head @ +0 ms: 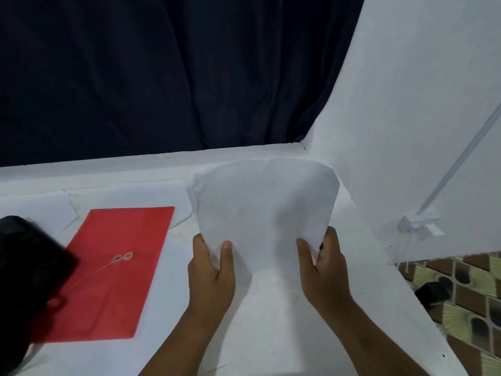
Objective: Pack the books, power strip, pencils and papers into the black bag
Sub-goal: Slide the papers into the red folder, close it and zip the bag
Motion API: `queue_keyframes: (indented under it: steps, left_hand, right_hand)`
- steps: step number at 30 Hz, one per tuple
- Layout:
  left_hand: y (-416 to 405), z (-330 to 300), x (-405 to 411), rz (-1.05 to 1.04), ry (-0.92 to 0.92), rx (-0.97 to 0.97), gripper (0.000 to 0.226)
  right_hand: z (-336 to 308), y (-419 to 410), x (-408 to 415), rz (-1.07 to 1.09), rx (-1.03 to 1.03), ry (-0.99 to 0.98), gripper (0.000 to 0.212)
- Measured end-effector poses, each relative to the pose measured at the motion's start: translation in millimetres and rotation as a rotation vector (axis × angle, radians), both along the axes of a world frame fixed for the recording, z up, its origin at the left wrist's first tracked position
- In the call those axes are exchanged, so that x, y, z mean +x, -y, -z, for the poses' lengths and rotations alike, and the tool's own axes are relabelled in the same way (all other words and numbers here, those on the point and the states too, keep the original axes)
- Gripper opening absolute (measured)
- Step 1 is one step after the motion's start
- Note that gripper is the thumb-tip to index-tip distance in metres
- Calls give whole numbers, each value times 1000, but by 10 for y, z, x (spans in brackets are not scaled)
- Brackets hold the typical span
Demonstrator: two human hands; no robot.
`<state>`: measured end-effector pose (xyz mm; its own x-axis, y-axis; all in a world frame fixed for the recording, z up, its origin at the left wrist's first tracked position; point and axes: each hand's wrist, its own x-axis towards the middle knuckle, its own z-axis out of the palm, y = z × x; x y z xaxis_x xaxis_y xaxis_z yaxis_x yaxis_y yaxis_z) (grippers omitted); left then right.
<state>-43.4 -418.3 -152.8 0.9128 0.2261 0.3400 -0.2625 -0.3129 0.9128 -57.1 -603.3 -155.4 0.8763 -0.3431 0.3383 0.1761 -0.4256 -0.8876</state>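
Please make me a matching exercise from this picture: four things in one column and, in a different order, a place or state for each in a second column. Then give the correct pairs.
Things:
1. papers
2. red envelope
3. black bag
4. dark curtain

Places or states:
A. at the left edge of the view, overlapping a red corner
B. hangs behind the table
C. held up by the left hand and right hand
D. lies flat on the table, left of the hands

Pairs: 1-C, 2-D, 3-A, 4-B
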Motion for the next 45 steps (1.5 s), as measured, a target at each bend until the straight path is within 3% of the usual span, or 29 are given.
queue_keyframes:
  steps: [8, 11, 14, 17, 22, 25, 28, 30, 36, 43, 45]
  left_hand:
    - [32, 50, 109, 42, -132, 26, 15]
    - [18, 70, 206, 6, -299, 62, 11]
    - [40, 186, 244, -5, -525, 143, 17]
    - [77, 356, 175, 24, -616, 272, 19]
    - [198, 618, 36, -56, -495, 518, 43]
    - [203, 714, 20, -64, -448, 502, 17]
    - [179, 751, 6, -99, -415, 438, 55]
    - [190, 719, -12, -107, -376, 417, 56]
    - [-12, 668, -102, -129, -298, 273, 41]
    - [-719, 602, -367, -302, -173, 537, 33]
    - [-1033, 613, -408, -394, -238, 621, 41]
  right_hand:
    - [41, 157, 95, -30, -18, -133, 26]
    - [-41, 256, 141, -16, 21, -181, 22]
    - [22, 329, 163, -17, 31, -345, 23]
    - [203, 397, 111, -50, -41, -542, 28]
    - [435, 520, 66, -55, -326, -685, 42]
    - [488, 531, 89, -23, -454, -632, 65]
    - [474, 547, 135, -42, -576, -582, 74]
    - [467, 548, 169, -89, -622, -552, 71]
    - [438, 365, 282, -268, -524, -344, 46]
    - [325, -213, 299, -507, -376, -291, 36]
    - [327, -409, 318, -551, -373, -307, 36]
